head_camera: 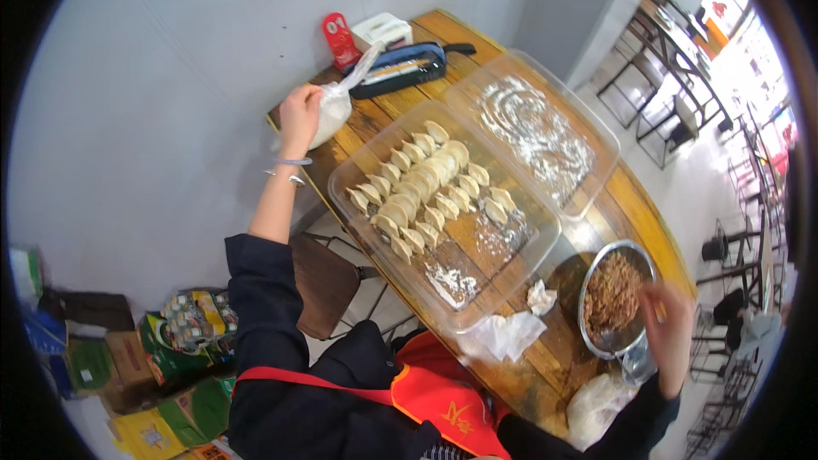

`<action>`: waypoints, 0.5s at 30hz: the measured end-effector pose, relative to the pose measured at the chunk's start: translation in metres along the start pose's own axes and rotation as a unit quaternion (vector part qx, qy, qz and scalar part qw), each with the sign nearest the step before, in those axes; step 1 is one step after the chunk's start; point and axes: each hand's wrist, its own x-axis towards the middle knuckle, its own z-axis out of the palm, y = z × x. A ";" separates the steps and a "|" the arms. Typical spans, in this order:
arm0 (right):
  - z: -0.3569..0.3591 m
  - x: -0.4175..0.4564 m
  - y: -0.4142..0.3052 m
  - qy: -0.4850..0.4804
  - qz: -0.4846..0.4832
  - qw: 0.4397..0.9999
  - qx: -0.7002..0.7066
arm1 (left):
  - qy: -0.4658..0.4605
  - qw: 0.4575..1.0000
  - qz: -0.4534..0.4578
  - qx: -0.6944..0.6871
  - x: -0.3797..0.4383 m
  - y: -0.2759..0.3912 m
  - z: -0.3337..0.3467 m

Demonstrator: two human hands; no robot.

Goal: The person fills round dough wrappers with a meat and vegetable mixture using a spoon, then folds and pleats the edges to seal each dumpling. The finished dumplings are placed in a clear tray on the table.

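Observation:
My left hand (300, 116), fingers curled, is up against a knotted clear plastic bag of white powder (333, 108) at the table's wall side; whether it grips the bag is hard to see. Blurred, my right hand (668, 329) hovers at the right rim of a metal bowl (586, 306) of minced filling (613, 294). Between the hands, a clear plastic tray (511, 268) holds rows of folded dumplings (422, 182), some overlapping. Loose white flour (450, 284) lies on its floor. A second clear tray (607, 160), dusted with flour, sits beyond it.
A pencil case (399, 70), a white box (383, 29) and a red number stand (340, 38) sit by the wall. Crumpled tissue (511, 335), a clear cup (638, 364) and a plastic bag (599, 409) lie nearer me. A stool (323, 284) stands below the wooden table's (645, 211) edge.

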 end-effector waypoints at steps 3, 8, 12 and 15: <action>0.029 0.067 -0.017 -0.056 -0.111 0.992 0.014 | -0.032 0.996 0.036 -0.076 -0.001 0.022 0.001; 0.129 0.193 -0.063 0.007 -0.286 0.957 0.055 | -0.144 0.979 0.082 -0.121 -0.016 0.064 -0.001; 0.203 0.264 -0.119 0.128 -0.354 0.926 0.007 | -0.189 0.966 0.109 -0.139 -0.017 0.079 0.010; 0.239 0.282 -0.151 -0.010 -0.302 0.947 0.109 | -0.189 0.962 0.123 -0.153 -0.012 0.081 0.017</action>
